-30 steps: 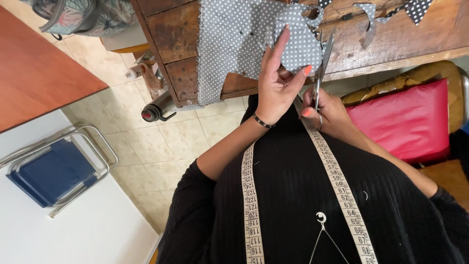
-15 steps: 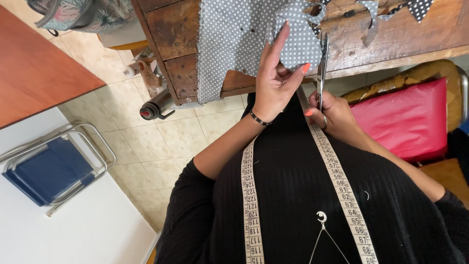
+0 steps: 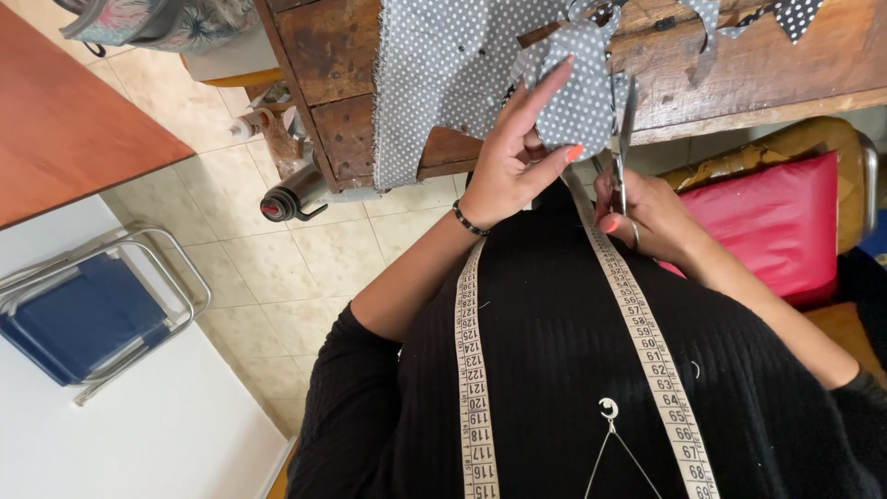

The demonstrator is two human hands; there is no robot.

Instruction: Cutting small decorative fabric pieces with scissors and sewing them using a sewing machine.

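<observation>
My left hand [image 3: 517, 152] pinches a piece of grey fabric with white dots [image 3: 577, 102], index finger stretched up along it. My right hand [image 3: 642, 212] grips a pair of metal scissors [image 3: 621, 125] whose blades point up into the fabric's right edge. A bigger sheet of the same dotted fabric [image 3: 443, 74] hangs over the edge of a worn wooden table [image 3: 739, 65]. A beige measuring tape [image 3: 647, 360] hangs round my neck over a black sweater.
A red cushion [image 3: 781, 226] lies on a chair at right. A blue folding chair [image 3: 69, 319] stands at left beside a white surface. A reddish-brown tabletop [image 3: 65, 129] fills the upper left. A dark flask [image 3: 286, 196] lies on the tiled floor.
The view has shifted slightly. Both hands stay in nearly the same pose, with the scissors still at the fabric's right edge.
</observation>
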